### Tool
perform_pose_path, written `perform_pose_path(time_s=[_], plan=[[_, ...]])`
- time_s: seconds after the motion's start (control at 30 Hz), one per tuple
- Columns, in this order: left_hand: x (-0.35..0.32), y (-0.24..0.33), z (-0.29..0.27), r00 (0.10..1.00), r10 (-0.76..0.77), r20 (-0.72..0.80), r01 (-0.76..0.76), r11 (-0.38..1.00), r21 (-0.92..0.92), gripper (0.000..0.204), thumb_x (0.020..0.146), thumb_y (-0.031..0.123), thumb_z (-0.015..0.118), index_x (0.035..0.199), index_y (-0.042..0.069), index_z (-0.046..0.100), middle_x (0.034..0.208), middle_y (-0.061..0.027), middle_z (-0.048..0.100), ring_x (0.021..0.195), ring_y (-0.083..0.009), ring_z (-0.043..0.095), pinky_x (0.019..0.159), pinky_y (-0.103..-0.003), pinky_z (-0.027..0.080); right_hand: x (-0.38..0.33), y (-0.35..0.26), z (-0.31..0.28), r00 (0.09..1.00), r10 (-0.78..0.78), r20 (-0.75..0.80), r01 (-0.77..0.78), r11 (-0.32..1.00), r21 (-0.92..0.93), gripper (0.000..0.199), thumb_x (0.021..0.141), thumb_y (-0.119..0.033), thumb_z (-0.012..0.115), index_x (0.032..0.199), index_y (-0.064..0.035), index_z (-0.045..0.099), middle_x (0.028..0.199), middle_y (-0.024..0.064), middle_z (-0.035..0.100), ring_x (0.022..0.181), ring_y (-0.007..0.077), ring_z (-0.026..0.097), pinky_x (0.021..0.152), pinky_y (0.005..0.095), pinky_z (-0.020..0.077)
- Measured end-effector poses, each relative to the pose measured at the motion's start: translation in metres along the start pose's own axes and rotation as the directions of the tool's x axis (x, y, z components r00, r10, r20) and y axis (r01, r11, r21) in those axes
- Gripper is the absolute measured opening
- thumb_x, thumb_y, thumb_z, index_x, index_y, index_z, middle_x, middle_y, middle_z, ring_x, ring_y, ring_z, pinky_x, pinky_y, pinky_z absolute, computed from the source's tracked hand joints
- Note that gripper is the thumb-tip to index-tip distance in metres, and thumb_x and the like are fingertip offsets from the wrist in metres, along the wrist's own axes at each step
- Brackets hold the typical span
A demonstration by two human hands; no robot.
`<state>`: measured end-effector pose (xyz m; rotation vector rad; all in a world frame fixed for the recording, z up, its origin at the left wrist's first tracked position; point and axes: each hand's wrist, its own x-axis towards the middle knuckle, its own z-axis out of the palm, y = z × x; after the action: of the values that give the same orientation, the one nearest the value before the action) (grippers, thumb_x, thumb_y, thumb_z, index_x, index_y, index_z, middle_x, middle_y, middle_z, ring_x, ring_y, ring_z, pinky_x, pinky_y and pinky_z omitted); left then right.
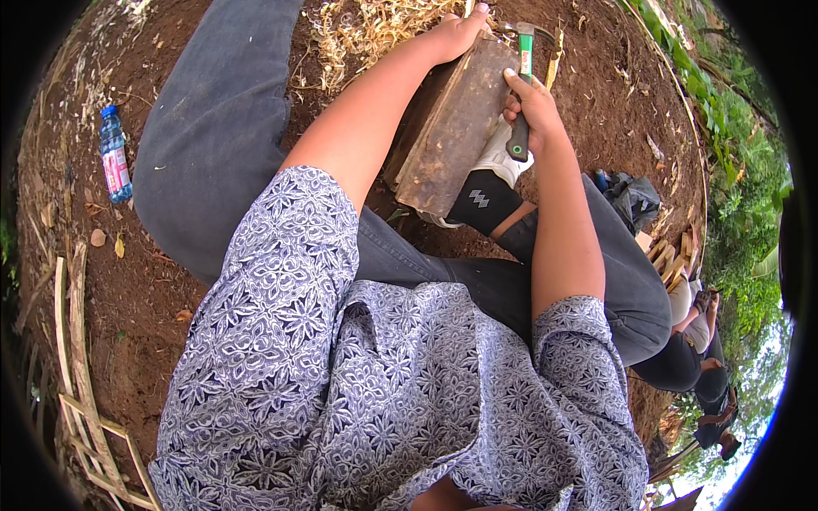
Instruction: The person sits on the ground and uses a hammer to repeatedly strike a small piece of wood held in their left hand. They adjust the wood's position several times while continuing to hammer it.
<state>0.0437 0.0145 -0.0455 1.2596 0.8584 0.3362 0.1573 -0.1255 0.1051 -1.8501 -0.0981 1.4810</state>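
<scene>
My right hand (pixel 535 106) is closed around the black grip of a claw hammer (pixel 526 55) with a green band on its handle. The hammer's metal head points away from me, beside the far end of a weathered, dark brown wooden block (pixel 456 128). This block lies slantwise between my legs. At its far left corner my left hand (pixel 456 36) is closed, with a thin pale wooden strip (pixel 469 8) showing between thumb and fingers. Most of the strip is hidden by the hand or lies past the picture's edge.
Curly wood shavings (pixel 362 34) lie beyond my left arm. A plastic bottle (pixel 114 157) with a blue cap rests on the soil at left, above long wooden strips (pixel 78 341). My shoe (pixel 504 157) is beside the block. Another person (pixel 711 383) is at the far right.
</scene>
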Motion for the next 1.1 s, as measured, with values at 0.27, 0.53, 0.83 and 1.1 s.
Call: perform_pose_path(time_s=[0.27, 0.53, 0.83, 1.1], plan=[[-0.001, 0.006, -0.001, 0.999, -0.002, 0.032, 0.001, 1.000, 0.021, 0.075, 0.109, 0.059, 0.033, 0.110, -0.001, 0.077, 0.113, -0.0239, 0.075, 0.112, -0.0338, 0.067, 0.104, -0.044, 0.047, -0.001, 0.000, 0.001, 1.000, 0.007, -0.003, -0.007, 1.000, 0.008, 0.022, 0.101, -0.025, 0.070, 0.096, -0.0129, 0.053, 0.065, -0.0047, 0.048, 0.051, 0.0073, 0.045, 0.049, 0.0253, 0.0405], [0.002, 0.001, 0.006, 1.000, -0.011, 0.025, 0.013, 0.999, -0.043, 0.078, 0.107, 0.064, 0.034, 0.108, -0.001, 0.077, 0.109, -0.0218, 0.075, 0.108, -0.0316, 0.069, 0.099, -0.043, 0.050, -0.006, -0.003, 0.004, 0.999, 0.040, -0.032, -0.039, 0.999, 0.026, 0.022, 0.101, -0.027, 0.070, 0.097, -0.0157, 0.051, 0.061, -0.0061, 0.046, 0.048, 0.0059, 0.044, 0.045, 0.0229, 0.0385], [0.001, 0.004, 0.002, 1.000, 0.001, 0.031, 0.000, 1.000, -0.021, 0.078, 0.107, 0.065, 0.035, 0.109, -0.001, 0.076, 0.109, -0.0221, 0.075, 0.109, -0.0318, 0.068, 0.101, -0.043, 0.049, -0.005, -0.003, 0.004, 0.999, 0.033, -0.029, -0.032, 0.999, 0.025, 0.020, 0.101, -0.021, 0.070, 0.098, -0.0123, 0.052, 0.068, -0.0053, 0.047, 0.053, 0.0058, 0.046, 0.048, 0.0246, 0.0409], [0.003, -0.001, 0.004, 1.000, 0.016, 0.019, -0.016, 0.999, -0.028, 0.077, 0.107, 0.064, 0.035, 0.110, -0.002, 0.075, 0.112, -0.0234, 0.074, 0.112, -0.0319, 0.067, 0.102, -0.043, 0.049, -0.006, -0.003, 0.005, 0.999, 0.039, -0.025, -0.037, 0.998, 0.056, 0.020, 0.101, -0.019, 0.070, 0.097, -0.0129, 0.052, 0.066, -0.0057, 0.047, 0.052, 0.0057, 0.045, 0.047, 0.0244, 0.0406]])
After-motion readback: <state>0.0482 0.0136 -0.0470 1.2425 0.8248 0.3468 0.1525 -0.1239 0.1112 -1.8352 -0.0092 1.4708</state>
